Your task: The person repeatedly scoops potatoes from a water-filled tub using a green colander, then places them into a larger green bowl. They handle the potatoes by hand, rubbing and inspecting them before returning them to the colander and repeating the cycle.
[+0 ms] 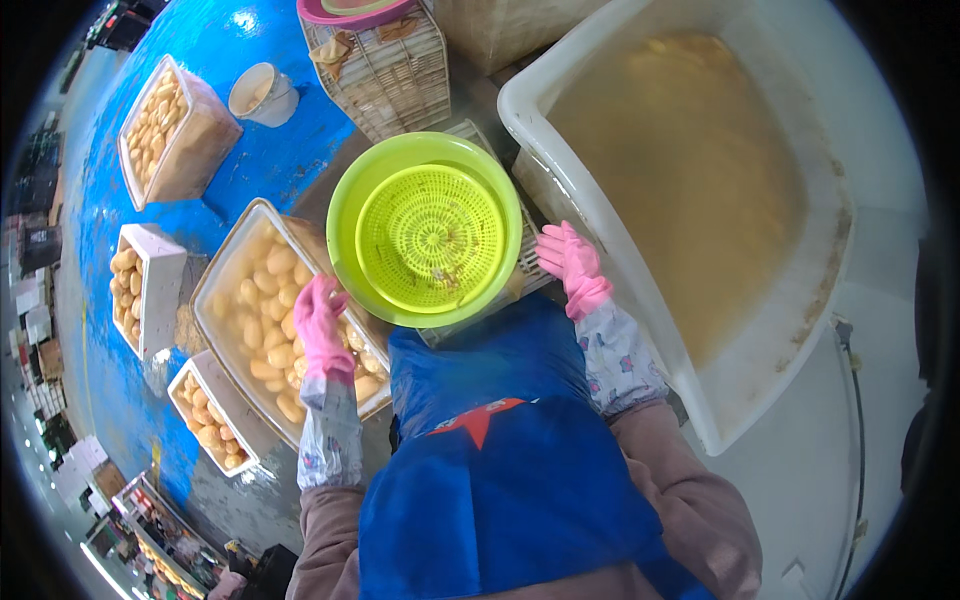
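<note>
My left hand (322,324), in a pink rubber glove, hovers over a white tub (212,358) of peeled potatoes (271,294) in water. Its fingers are loosely curled and I see nothing in them. On the other side, my right hand (571,264), gloved the same way, is empty with its palm turned up and fingers extended. It is beside the outer wall of a large white tank (592,199) of murky brown water (675,180). Between my hands, a lime-green basin (346,202) holds a yellow-green plastic colander (431,244), which contains a few brown scraps (448,279).
White foam boxes of potatoes (161,292) (240,435) stand to the left. Farther off are a larger potato-filled tub (199,142) and a white bucket (264,96) on wet blue flooring. A plastic crate (390,79) bears a pink basin (360,16). A hose (859,442) runs at the right.
</note>
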Motion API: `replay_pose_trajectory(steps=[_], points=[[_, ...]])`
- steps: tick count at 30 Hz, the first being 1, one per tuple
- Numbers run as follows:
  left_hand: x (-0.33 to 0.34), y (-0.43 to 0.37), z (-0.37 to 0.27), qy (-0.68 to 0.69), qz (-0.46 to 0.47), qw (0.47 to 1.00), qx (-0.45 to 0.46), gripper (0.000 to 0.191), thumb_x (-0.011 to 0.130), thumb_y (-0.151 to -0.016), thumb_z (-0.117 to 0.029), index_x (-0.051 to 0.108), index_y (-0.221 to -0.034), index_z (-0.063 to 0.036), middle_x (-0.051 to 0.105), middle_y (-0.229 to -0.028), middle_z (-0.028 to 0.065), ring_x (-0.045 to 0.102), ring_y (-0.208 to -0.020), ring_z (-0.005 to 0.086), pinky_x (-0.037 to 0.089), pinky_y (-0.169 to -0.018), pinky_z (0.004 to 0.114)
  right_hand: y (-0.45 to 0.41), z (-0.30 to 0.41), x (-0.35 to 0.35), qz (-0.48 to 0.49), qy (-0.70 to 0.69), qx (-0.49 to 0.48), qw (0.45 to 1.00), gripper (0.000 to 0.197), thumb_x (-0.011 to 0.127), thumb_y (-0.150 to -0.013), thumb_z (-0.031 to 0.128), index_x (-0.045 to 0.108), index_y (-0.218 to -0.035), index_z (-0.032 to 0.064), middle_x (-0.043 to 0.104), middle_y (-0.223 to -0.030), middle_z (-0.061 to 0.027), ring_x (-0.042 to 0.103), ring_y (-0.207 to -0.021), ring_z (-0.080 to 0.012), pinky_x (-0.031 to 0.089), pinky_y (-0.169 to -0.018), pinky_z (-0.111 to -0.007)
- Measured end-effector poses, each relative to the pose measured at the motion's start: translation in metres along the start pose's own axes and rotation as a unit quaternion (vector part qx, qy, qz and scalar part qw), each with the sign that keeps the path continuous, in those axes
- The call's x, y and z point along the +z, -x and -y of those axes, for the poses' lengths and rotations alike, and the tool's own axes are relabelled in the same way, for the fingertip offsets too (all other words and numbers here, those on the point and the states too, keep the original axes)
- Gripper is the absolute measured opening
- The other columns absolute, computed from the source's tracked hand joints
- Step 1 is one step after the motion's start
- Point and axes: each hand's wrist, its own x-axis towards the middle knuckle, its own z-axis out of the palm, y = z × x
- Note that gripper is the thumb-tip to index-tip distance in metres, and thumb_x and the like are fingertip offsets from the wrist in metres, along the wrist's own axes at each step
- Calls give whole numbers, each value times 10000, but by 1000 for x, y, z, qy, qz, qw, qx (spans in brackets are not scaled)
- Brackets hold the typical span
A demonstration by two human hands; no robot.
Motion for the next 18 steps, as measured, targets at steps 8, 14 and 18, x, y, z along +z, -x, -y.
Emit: replay_pose_trajectory(steps=[8,14,18], points=[[85,-45,16,-329,86,939,46,611,775,-947,-358,574,-1360,46,707,-1119,159,706,-757,248,559,-656,357,27,23,-33,30,25,-32,999,542,507,-1112,431,627,-1386,-22,676,-1360,-232,690,-1207,-347,568,-1034,-439],[58,-75,1,-298,160,929,-148,380,747,-916,-279,675,-1095,48,673,-829,129,624,-612,233,507,-549,380,54,16,-47,18,-5,-88,996,464,517,-1105,366,651,-1354,-2,703,-1311,-201,712,-1143,-285,585,-990,-385],[41,-78,-25,-303,123,937,-125,376,755,-916,-285,684,-1081,45,671,-777,110,591,-553,216,470,-514,352,70,-5,-51,-9,-68,-103,992,463,557,-1087,394,660,-1342,22,716,-1283,-175,724,-1100,-248,597,-958,-378]])
